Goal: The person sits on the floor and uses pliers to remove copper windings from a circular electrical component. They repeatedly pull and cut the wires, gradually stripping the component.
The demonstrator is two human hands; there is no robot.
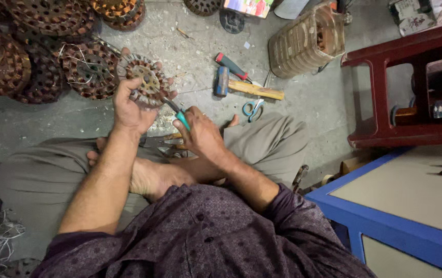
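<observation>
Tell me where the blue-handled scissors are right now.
In the head view, the scissors lie on the concrete floor right of centre, just below the wooden-handled hammer and beyond the person's right hand.

We are seeing two hands, one stator core (146,82) being held, one hammer (249,88), one pair of scissors (252,109), one red stool (411,92).

Stator and pliers over my lap

I held a round, rusty slotted stator (146,82) tilted upright above the floor, and green-handled pliers (175,114) whose dark tip touched the stator's lower right rim.
</observation>
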